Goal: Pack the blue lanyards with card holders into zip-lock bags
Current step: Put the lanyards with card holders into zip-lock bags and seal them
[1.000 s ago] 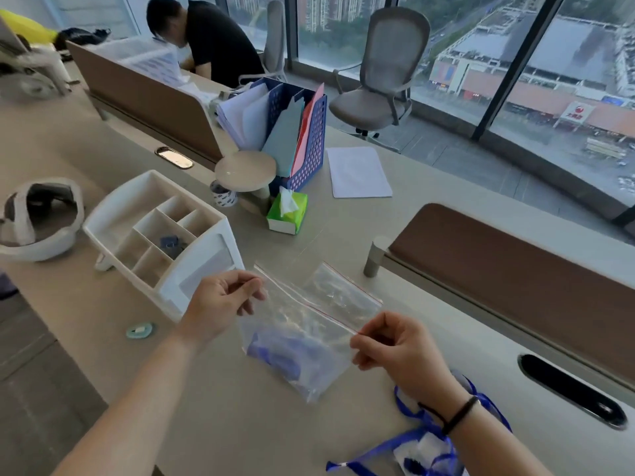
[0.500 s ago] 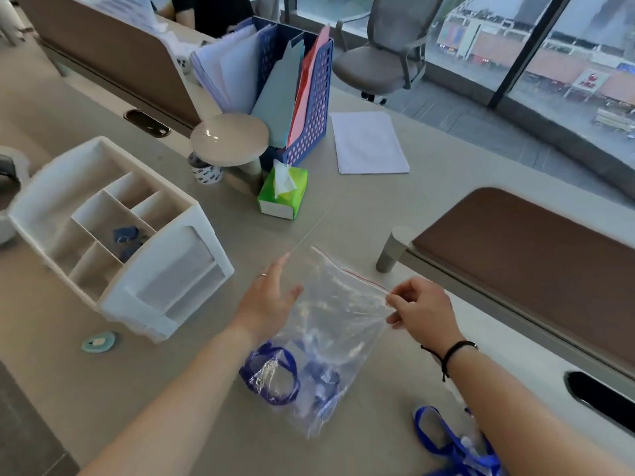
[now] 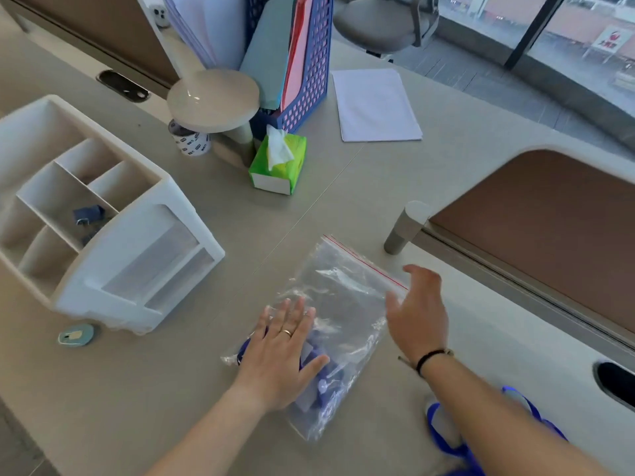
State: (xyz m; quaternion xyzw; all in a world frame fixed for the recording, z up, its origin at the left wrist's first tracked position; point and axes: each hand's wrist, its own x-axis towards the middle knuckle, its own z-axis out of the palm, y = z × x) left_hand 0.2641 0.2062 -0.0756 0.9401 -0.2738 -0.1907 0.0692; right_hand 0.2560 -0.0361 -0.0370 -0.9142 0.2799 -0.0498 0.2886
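A broad, matte beige desk runs under floor-length windows, edged at right by a brown, rounded divider panel. At left stands a white plastic desk organiser of boxy compartments, two dark binder clips lying in one, with frosted drawers in front. Behind it a blue lattice file holder carries pastel folders, beside a smooth round lamp head, a flat stack of white paper and a green tissue pack. At centre a crinkled, clear zip-lock bag with a red seal line lies flat on the desk, a blue lanyard with card holder bunched in its lower end. The left hand, ringed, presses flat on that end, fingers straight and together, gripping nothing. The right hand hovers by the seal's right corner, fingers loosely extended and holding nothing. More glossy blue lanyards lie beneath the right forearm. A small teal disc sits by the organiser.
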